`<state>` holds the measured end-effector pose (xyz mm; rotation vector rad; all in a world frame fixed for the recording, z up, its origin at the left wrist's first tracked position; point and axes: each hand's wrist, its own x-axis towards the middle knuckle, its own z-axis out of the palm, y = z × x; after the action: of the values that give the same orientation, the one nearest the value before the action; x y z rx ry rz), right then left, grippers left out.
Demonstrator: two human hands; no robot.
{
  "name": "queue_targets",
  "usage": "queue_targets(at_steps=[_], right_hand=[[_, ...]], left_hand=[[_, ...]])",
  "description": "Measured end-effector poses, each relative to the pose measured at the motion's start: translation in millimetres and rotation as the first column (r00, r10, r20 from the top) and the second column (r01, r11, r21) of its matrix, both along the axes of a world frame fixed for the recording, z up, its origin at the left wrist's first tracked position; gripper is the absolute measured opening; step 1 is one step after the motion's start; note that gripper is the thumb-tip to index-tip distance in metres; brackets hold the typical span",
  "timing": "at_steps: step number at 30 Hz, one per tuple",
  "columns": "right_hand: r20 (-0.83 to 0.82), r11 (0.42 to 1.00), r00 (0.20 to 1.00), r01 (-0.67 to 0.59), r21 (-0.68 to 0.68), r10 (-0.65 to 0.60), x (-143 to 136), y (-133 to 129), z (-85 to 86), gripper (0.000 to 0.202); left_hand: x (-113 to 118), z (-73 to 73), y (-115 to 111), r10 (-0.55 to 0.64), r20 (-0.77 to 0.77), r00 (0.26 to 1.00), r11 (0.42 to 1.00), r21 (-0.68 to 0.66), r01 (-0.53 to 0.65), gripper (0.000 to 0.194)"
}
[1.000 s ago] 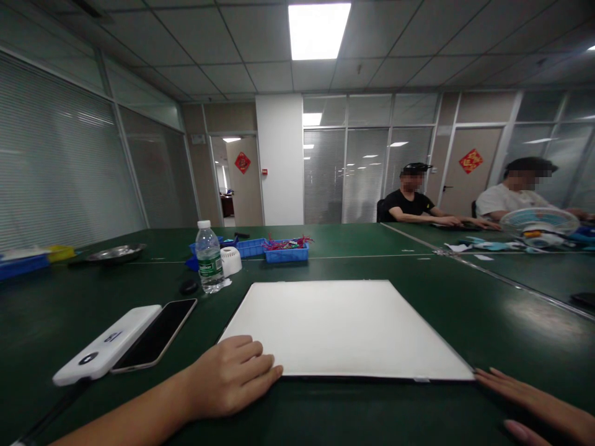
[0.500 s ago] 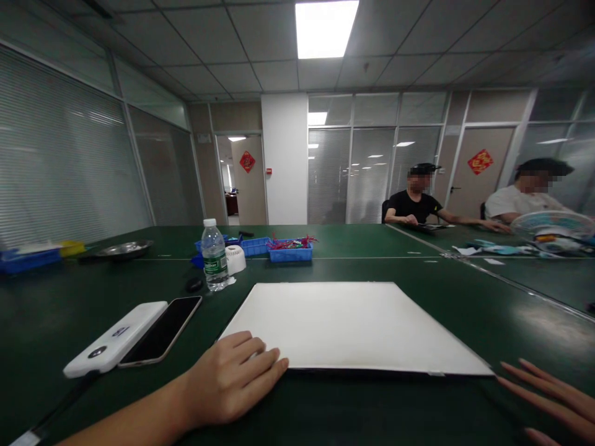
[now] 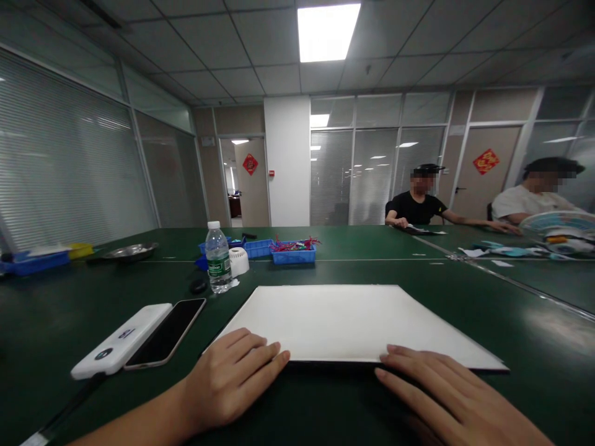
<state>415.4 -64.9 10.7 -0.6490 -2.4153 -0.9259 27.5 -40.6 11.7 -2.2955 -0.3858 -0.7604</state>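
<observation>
A large white board (image 3: 344, 319) lies flat on the dark green table (image 3: 60, 316) in front of me. My left hand (image 3: 232, 378) rests palm down on the board's near left corner, fingers loosely together and holding nothing. My right hand (image 3: 441, 390) lies flat at the board's near edge, right of centre, its fingertips on the white surface, with nothing in it.
A white power bank (image 3: 121, 339) and a dark phone (image 3: 168, 332) lie to the left. Behind them stand a water bottle (image 3: 217, 257), a white cup (image 3: 238, 261) and blue trays (image 3: 294, 253). Two people sit at the far right near a small fan (image 3: 560, 230).
My right hand has moved left from the table at the right onto the board's near edge. My left hand has stayed on the corner. The view has shifted slightly.
</observation>
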Motion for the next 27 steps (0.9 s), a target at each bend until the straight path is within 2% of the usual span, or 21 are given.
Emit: queue_targets(at_steps=[2, 5, 8, 12, 14, 17, 20, 24, 27], right_hand=[[-0.032, 0.999, 0.999, -0.029, -0.014, 0.029, -23, 6, 9.5, 0.043], [-0.033, 0.994, 0.994, -0.107, -0.013, 0.106, -45, 24, 14.9, 0.038], [-0.005, 0.993, 0.993, -0.119, 0.022, 0.119, -57, 41, 18.1, 0.027], [-0.016, 0.994, 0.996, -0.085, 0.070, 0.086, -62, 51, 28.7, 0.028], [-0.046, 0.997, 0.998, -0.035, 0.065, 0.038, -57, 54, 37.9, 0.030], [-0.096, 0.997, 0.993, 0.069, 0.038, -0.065, -39, 63, 56.8, 0.031], [-0.132, 0.983, 0.975, 0.183, 0.008, -0.180, -17, 73, 79.5, 0.029], [-0.168, 0.944, 0.931, 0.330, 0.002, -0.325, 11, 78, 107.8, 0.034], [-0.213, 0.914, 0.891, 0.405, -0.026, -0.401, 37, 84, 121.3, 0.038]], left_hand=[[0, 2.5, 0, 0.004, 0.006, 1.000, 1.000, 0.007, -0.004, 0.024], [1, 9.4, -2, 0.014, 0.013, 1.000, 1.000, 0.011, -0.014, 0.024], [3, 15.3, -4, 0.015, -0.003, 1.000, 1.000, 0.015, -0.015, 0.024], [-2, 15.8, -5, 0.027, 0.042, 0.999, 0.995, 0.092, -0.031, 0.028], [-6, 13.1, -6, -0.003, 0.052, 0.999, 0.987, 0.158, -0.005, 0.029], [-7, 6.8, -8, -0.131, -0.008, 0.991, 0.964, 0.232, 0.129, 0.026], [-3, -0.2, -7, -0.188, -0.129, 0.974, 0.966, 0.152, 0.207, 0.023], [3, -3.3, -2, -0.110, -0.187, 0.976, 0.993, -0.071, 0.098, 0.018], [4, 0.2, 0, -0.024, -0.191, 0.981, 0.989, -0.149, -0.005, 0.013]])
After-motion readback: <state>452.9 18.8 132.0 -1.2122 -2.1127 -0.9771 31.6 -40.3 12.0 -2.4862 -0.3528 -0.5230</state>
